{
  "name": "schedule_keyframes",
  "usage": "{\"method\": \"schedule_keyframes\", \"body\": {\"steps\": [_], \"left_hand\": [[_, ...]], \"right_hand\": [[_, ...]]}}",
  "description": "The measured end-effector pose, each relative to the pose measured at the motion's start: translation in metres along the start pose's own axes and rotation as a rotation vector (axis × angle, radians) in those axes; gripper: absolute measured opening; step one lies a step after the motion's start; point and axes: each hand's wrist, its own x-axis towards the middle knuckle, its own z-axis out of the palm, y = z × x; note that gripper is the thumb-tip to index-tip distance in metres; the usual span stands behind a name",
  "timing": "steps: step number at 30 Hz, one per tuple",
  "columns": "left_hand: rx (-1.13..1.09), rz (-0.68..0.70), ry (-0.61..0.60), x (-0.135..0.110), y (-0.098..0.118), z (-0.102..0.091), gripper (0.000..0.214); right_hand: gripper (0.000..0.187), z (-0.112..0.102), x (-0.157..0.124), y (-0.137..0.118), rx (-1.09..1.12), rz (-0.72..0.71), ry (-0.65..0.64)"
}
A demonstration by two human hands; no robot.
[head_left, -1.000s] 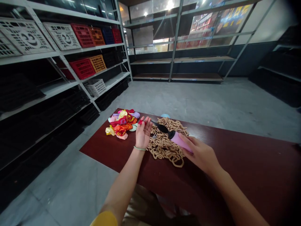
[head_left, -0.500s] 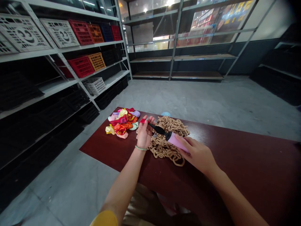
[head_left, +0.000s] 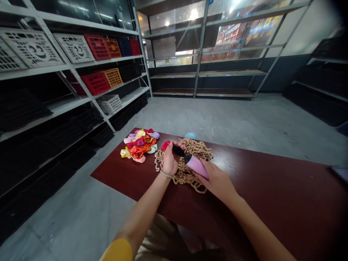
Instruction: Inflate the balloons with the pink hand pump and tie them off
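My right hand is wrapped around the pink barrel of a balloon pump, which slants up and left to a black nozzle end. My left hand closes around a small red balloon at the nozzle tip; its fingers partly hide where the two meet. Beneath both hands spreads a heap of tan, curly, looped strands. To the left lies a pile of limp balloons in red, orange, yellow, purple and pink.
The dark red table stretches off to the right. Just past its far edge shows a light blue rounded thing. Shelving with plastic crates stands at the left; a metal rack is at the back.
The red balloon shows larger, and my left hand has turned and closed more around it and the nozzle. My right hand and the pump have shifted a little left.
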Motion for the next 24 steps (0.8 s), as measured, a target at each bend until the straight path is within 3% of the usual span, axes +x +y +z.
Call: {"method": "schedule_keyframes", "body": {"steps": [4, 7, 12, 15, 17, 24], "left_hand": [[0.025, 0.097, 0.062, 0.004, 0.001, 0.038, 0.027], [0.049, 0.192, 0.148, 0.026, 0.013, 0.059, 0.027], [0.117, 0.287, 0.239, 0.075, 0.065, 0.07, 0.026], [0.142, 0.296, 0.198, 0.082, 0.08, 0.07, 0.024], [0.151, 0.276, 0.168, 0.073, 0.072, 0.069, 0.025], [0.202, 0.123, -0.012, 0.02, -0.001, 0.06, 0.028]], "right_hand": [[0.063, 0.001, -0.001, 0.002, 0.05, 0.008, 0.054], [0.066, -0.002, -0.002, 0.001, 0.0, 0.069, 0.067], [0.068, -0.003, -0.001, -0.01, 0.009, 0.136, 0.071], [0.067, 0.002, -0.003, -0.016, 0.071, 0.143, 0.077], [0.065, 0.004, -0.004, -0.017, 0.113, 0.16, 0.073], [0.06, -0.001, -0.004, -0.014, 0.31, 0.262, 0.008]]}}
